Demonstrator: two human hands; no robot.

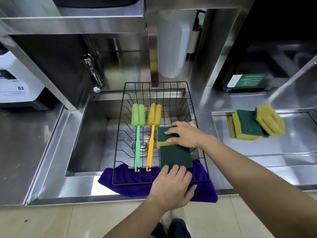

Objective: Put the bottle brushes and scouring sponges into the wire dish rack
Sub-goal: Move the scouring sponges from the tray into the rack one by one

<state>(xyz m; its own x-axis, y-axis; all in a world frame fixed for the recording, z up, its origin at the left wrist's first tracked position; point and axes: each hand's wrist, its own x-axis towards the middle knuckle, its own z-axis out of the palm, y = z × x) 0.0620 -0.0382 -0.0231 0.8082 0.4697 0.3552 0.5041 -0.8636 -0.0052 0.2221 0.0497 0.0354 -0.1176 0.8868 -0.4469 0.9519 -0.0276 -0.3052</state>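
Note:
A black wire dish rack (200, 138) spans the sink. Inside it lie a green bottle brush (138, 134) and, just to its right, an orange-handled yellow bottle brush (151, 134), both with sponge heads pointing away from me. On the rack's right side are two green-and-yellow scouring sponges. My right hand (185, 134) rests on the far sponge (162, 136), fingers laid flat over it. My left hand (171, 186) grips the near edge of the near sponge (175, 156), green side up. More scouring sponges (248, 126) lie piled on the counter at right.
A purple cloth (123, 179) lies under the rack's near edge. The steel sink (89, 134) has a drain below the rack. A tap (93, 74) stands at the back left, a white appliance (15, 83) far left, a white bottle (171, 48) behind the rack.

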